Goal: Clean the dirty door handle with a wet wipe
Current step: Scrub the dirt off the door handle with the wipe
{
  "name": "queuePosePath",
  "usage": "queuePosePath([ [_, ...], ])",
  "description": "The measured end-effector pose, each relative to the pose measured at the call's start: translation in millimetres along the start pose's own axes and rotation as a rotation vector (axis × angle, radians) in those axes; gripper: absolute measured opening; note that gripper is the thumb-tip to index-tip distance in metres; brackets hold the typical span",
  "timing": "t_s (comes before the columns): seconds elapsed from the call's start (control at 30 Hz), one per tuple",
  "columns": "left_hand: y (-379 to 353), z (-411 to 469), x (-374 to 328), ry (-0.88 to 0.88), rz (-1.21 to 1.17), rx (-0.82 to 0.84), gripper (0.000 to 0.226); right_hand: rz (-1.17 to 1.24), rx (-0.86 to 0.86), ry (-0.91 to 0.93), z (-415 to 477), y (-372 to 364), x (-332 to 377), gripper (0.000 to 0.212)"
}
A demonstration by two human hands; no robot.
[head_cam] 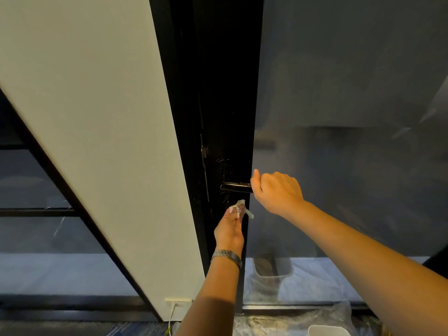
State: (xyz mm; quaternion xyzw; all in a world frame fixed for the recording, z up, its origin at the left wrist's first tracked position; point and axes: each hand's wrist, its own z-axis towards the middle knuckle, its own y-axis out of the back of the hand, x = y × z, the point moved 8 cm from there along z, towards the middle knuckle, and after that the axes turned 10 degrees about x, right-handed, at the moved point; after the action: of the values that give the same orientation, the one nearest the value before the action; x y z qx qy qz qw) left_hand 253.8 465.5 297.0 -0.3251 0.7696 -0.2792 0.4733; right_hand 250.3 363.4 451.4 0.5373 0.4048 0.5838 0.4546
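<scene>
Two hands at a black door handle

The left hand, metal watch on its wrist, pinches a crumpled wet wipe just below the door handle; the right hand is curled closed around the lever's free end on the black door.

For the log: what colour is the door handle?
Glossy black door handle, best seen in the head view.

Black door handle, white wet wipe, silver watch, cream wall
</scene>
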Motion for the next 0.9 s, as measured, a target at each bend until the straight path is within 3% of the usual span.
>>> queuePosePath([
  [0.1,-2.3,-10.1,-11.4,-0.014,-0.006,0.080,0.021,0.003,0.016,-0.010,0.0,3.2,1.5,0.061],
  [0.23,19.8,-22.2,-31.9,-0.137,0.229,-0.008,0.027,0.051,0.084,-0.025,0.1,4.4,1.7,0.054],
  [0.33,27.3,-39.3,-52.9,-0.398,0.568,-0.087,0.013,0.070,0.155,-0.021,3.1,0.7,1.9,0.047],
  [0.43,3.1,-57.9,-79.2,-0.744,0.930,-0.041,0.012,0.049,0.193,0.003,3.7,2.3,5.0,0.051],
  [0.53,-29.9,-54.1,-88.1,-0.944,1.225,0.062,0.012,0.077,0.251,-0.023,0.2,3.3,6.1,0.042],
  [0.6,-45.1,-37.7,-79.5,-0.933,1.513,0.128,0.015,0.094,0.313,-0.056,1.1,-0.4,3.9,0.028],
  [0.67,-52.8,-26.7,-67.3,-0.972,1.752,0.208,0.019,0.066,0.327,-0.036,3.6,-2.1,4.2,0.027],
  [0.77,-66.5,-22.8,-31.9,-1.083,2.299,0.426,0.017,-0.018,0.255,0.042,6.6,1.7,8.1,0.048],
  [0.83,-59.6,-11.8,-21.2,-0.919,2.597,0.512,0.025,-0.035,0.240,0.041,6.7,1.8,7.5,0.051],
  [0.9,-63.2,-9.1,-21.4,-0.864,2.665,0.562,0.029,-0.042,0.258,0.038,5.1,1.0,6.5,0.049],
])
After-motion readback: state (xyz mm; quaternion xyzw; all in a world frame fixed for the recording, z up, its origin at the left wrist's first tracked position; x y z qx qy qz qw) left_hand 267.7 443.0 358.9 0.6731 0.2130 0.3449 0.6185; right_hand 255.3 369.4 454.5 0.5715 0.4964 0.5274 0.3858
